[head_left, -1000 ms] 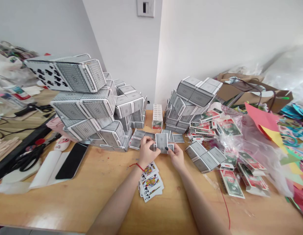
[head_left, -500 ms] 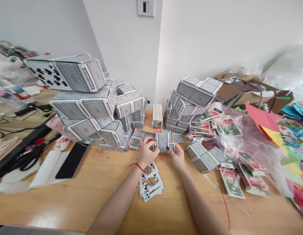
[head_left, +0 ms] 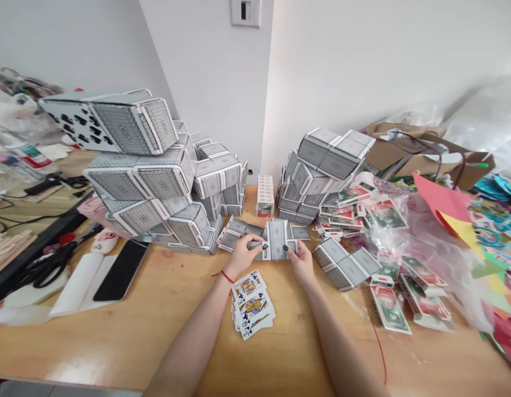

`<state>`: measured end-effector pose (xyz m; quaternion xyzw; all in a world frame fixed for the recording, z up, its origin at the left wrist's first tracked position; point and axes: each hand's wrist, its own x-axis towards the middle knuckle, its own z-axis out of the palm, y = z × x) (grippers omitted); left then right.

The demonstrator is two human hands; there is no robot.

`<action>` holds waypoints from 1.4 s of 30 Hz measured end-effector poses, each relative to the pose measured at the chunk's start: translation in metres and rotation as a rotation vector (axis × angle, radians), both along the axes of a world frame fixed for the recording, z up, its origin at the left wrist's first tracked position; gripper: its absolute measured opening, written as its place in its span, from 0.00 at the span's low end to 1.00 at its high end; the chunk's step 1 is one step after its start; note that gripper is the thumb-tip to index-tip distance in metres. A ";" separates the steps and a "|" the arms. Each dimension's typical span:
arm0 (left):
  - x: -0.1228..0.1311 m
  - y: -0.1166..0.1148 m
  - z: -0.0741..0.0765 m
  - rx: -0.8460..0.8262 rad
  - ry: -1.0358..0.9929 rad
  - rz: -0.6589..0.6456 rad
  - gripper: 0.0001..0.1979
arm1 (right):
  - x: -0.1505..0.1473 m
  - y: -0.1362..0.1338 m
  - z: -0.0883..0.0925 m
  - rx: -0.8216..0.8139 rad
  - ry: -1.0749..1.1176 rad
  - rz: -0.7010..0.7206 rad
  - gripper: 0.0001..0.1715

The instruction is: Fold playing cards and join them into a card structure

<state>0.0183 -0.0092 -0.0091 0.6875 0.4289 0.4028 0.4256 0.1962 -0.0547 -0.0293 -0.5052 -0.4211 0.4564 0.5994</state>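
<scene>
Grey-backed playing cards [head_left: 276,234], one upright across others lying sideways, are between my hands at the table's middle. My left hand [head_left: 246,255] pinches their left end between thumb and fingers. On the right end, my right hand [head_left: 300,260] grips with its thumb on the near face. A loose fan of face-up playing cards [head_left: 253,306], kings, queens and jacks among them, lies on the table near my left wrist. Just behind my hands lie folded card pieces [head_left: 238,227]. A block of folded cards [head_left: 346,264] sits to the right of my right hand.
Tall stacks of card blocks rise at the left [head_left: 156,182] and right [head_left: 321,160]. Between them stands a row of card boxes [head_left: 265,196]. A phone [head_left: 120,271] and scissors [head_left: 52,264] lie left. Card boxes [head_left: 390,309], plastic and coloured paper [head_left: 441,204] crowd the right.
My left hand has turned and drawn slightly back to the left, showing its thumb and more of the face-up cards. The held cards have shifted slightly right.
</scene>
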 end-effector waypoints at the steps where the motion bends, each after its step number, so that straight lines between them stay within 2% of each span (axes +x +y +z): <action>1: 0.000 0.000 0.000 0.000 0.008 -0.005 0.07 | 0.000 0.000 0.000 -0.003 0.007 0.010 0.16; 10: 0.001 -0.001 -0.002 0.012 0.038 0.023 0.07 | -0.006 -0.003 0.008 -0.050 0.091 0.100 0.19; 14: 0.004 -0.002 -0.004 0.047 0.062 0.063 0.06 | -0.006 -0.001 0.009 -0.074 0.098 0.099 0.20; 19: 0.005 -0.006 0.002 0.123 0.093 0.066 0.05 | -0.004 0.001 0.007 -0.093 0.099 0.066 0.20; 23: 0.003 -0.006 0.007 0.146 0.110 -0.005 0.15 | -0.005 0.001 0.005 -0.073 0.110 0.015 0.18; 26: 0.002 -0.006 0.007 0.156 0.120 0.040 0.20 | -0.005 0.001 0.004 -0.054 0.139 -0.003 0.18; 29: 0.002 -0.006 0.005 0.140 0.133 0.055 0.19 | -0.005 0.002 0.005 -0.056 0.179 0.014 0.18; 36: 0.004 -0.009 0.006 0.059 0.094 -0.008 0.19 | -0.004 0.003 0.003 -0.095 0.202 0.050 0.20; 42: 0.004 -0.011 0.005 -0.024 0.006 -0.072 0.19 | -0.009 0.001 0.004 -0.066 0.112 0.037 0.20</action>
